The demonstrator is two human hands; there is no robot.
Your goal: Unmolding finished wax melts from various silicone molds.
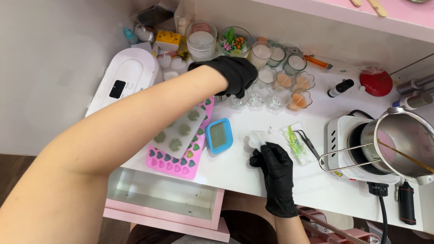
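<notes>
Black-gloved left hand (230, 72) pinches a clear glass cup (238, 98) among candle cups; right hand (273, 165) grips a white mould (258, 138).

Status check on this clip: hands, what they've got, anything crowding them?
Left hand reaching into the clear glass cups, grip hidden. Right hand on a white mould. Blue mould and tweezers close by.

The left hand (229, 72) in a black glove reaches over the small glass cups (260, 95). The right hand (273, 167) presses a white mold (258, 138) on the table (239, 167).
</notes>
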